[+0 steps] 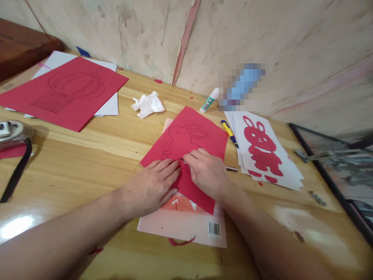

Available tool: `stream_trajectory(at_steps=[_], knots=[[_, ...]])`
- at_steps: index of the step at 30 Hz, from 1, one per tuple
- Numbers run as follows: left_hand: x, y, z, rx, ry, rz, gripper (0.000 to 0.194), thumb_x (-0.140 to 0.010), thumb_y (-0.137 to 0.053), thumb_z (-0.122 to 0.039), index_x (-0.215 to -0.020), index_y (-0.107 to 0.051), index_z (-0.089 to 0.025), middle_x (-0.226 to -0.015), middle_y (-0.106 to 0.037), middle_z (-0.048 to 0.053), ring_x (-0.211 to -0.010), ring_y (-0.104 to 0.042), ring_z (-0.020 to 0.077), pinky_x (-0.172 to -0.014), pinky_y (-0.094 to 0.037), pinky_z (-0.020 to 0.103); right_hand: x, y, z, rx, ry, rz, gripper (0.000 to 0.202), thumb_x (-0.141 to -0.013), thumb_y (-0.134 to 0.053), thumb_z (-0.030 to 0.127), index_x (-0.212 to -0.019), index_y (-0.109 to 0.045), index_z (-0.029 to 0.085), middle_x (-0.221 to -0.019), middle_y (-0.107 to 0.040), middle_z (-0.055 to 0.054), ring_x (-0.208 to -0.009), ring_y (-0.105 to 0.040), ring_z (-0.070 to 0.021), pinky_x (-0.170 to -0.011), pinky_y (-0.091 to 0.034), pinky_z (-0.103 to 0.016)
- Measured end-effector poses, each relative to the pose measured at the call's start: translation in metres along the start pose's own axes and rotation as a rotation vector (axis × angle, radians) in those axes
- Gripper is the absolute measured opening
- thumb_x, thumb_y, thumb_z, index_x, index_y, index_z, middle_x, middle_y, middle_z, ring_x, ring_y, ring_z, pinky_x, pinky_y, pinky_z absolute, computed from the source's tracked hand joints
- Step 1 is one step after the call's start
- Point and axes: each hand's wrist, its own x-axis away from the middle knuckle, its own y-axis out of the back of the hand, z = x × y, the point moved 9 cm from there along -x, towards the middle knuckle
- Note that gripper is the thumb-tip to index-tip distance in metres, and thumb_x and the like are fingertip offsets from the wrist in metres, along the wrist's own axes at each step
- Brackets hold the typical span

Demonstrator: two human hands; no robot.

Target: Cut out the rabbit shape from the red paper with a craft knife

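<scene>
A red sheet (pixel 204 186) with a rabbit outline lies at an angle on a pale booklet (pixel 186 229) with a barcode. My left hand (pixel 154 184) rests on the sheet's lower left part, palm down, fingers extended side by side. To its right, my right hand (pixel 205 169) is closed, its fingertips at the drawn lines near the left fingertips. A small dark tip shows at those fingers, but the thing they hold is mostly hidden.
Left lie a red sheet with a lantern drawing (pixel 96 105) and white paper. Behind are a crumpled tissue (pixel 148 105) and glue stick (pixel 209 100). At right are a yellow-blue pen (pixel 230 133), white sheets with a red rabbit cutout (pixel 264 149) and a black-edged frame (pixel 323 179).
</scene>
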Motion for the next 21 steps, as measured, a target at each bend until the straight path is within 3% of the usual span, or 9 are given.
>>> stream_trajectory(at_steps=[5, 21], knots=[[-0.0011, -0.0014, 0.0032, 0.008, 0.013, 0.039, 0.046, -0.097, -0.042, -0.036, -0.132, -0.049, -0.007, -0.14, -0.048, 0.018, -0.133, -0.04, 0.0328, -0.105, -0.039, 0.049, -0.0014, -0.0019, 0.0023, 0.032, -0.029, 0.061, 0.024, -0.084, -0.044, 0.007, -0.082, -0.064, 0.02, -0.08, -0.064, -0.006, -0.084, -0.051, -0.0193, -0.054, -0.023, -0.031], [-0.0038, -0.0034, 0.0051, 0.005, 0.035, 0.085, 0.045, -0.097, -0.04, -0.036, -0.132, -0.048, -0.009, -0.14, -0.048, 0.017, -0.134, -0.038, 0.0314, -0.106, -0.037, 0.048, -0.0028, 0.0018, 0.0085, 0.057, -0.024, 0.076, 0.026, -0.081, -0.043, 0.004, -0.085, -0.064, 0.02, -0.079, -0.065, -0.007, -0.085, -0.055, -0.0207, -0.053, -0.027, -0.031]])
